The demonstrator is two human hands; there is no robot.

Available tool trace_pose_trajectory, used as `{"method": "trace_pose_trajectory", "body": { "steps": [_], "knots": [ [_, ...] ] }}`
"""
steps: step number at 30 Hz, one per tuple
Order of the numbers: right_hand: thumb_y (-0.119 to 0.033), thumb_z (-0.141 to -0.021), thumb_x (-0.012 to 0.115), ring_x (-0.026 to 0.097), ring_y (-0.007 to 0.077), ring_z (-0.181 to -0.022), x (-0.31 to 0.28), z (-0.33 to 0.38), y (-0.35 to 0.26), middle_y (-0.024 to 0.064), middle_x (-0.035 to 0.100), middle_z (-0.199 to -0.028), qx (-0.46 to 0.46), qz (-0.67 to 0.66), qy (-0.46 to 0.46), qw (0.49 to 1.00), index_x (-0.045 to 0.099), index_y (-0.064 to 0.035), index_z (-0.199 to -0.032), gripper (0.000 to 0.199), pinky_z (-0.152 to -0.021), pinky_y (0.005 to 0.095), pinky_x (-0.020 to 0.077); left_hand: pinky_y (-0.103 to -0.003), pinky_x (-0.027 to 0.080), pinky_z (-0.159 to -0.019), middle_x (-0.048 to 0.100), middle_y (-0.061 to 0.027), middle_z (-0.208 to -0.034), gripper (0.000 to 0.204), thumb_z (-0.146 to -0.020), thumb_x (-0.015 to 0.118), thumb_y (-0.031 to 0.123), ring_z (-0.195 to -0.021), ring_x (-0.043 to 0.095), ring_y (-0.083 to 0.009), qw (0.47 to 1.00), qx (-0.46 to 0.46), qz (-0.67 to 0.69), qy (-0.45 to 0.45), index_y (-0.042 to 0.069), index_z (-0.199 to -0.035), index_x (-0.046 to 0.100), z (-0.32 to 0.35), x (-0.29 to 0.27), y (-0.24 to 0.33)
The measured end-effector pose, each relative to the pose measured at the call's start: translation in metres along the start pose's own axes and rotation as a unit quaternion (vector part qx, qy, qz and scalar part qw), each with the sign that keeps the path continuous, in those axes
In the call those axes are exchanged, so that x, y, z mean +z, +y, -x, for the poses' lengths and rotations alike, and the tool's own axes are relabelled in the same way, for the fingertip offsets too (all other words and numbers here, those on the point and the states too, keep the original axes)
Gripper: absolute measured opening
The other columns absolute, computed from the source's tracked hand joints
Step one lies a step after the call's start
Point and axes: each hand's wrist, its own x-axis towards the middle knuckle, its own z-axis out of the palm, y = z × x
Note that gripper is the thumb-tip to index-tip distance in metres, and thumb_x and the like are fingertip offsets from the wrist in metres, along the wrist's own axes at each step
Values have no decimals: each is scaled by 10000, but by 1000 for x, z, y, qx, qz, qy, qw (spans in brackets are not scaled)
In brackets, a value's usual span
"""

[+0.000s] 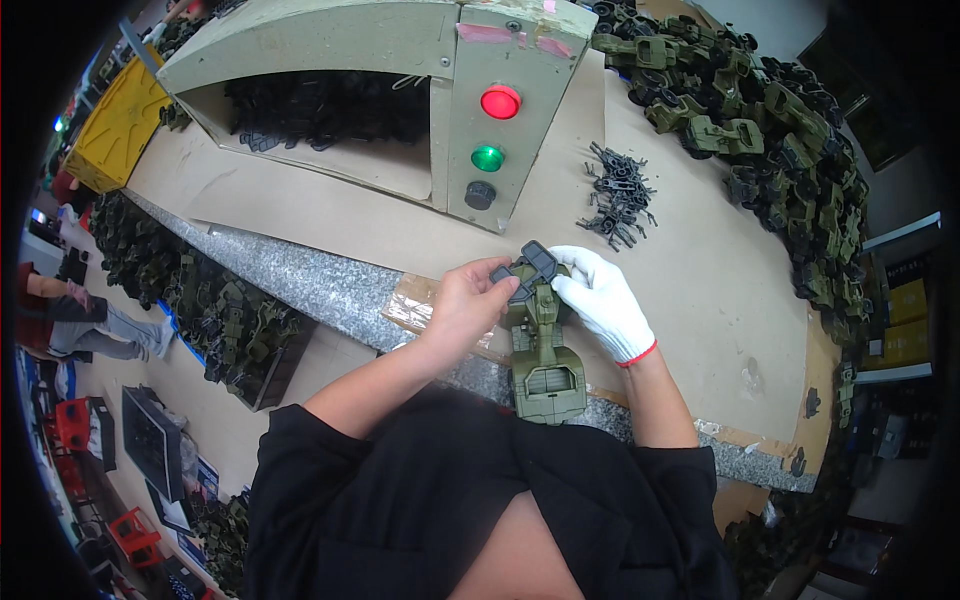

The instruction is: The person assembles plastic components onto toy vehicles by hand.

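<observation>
Two hands grip our olive-green toy vehicle [543,352] over the bench [700,300] edge: our bare left hand [466,305] pinches the dark grey part [527,268] on its top, our gloved right hand [603,298] clasps the body. Pressed askew, we judge the part could jam or slip. Farther off lie loose dark clips [618,195], a button box [490,110], and piled green vehicles [790,130].

Toy factory: press w/ buttons [497,140], piled green parts [770,110].
</observation>
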Motion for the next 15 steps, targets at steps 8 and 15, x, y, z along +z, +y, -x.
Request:
{"method": "trace_pose_trajectory", "body": {
  "steps": [8,15],
  "knots": [
    [-226,-869,530,544,113,-775,12,1,2,89,606,-843,-7,-2,74,997,563,2,-1014,272,-703,256,435,-176,329,-404,548,-13,-642,384,-852,580,93,-502,441,-35,987,-18,-159,-29,-92,-1170,470,-14,-5,10],
    [-235,-861,546,482,68,-663,13,7,-10,5,556,-820,95,-132,64,985,531,-40,-1003,242,-577,220,402,-272,447,-556,596,-102,-684,324,-841,572,99,-591,540,-132,914,40,-397,-70,-91,-1100,529,-21,-1,31]
  ]
}}
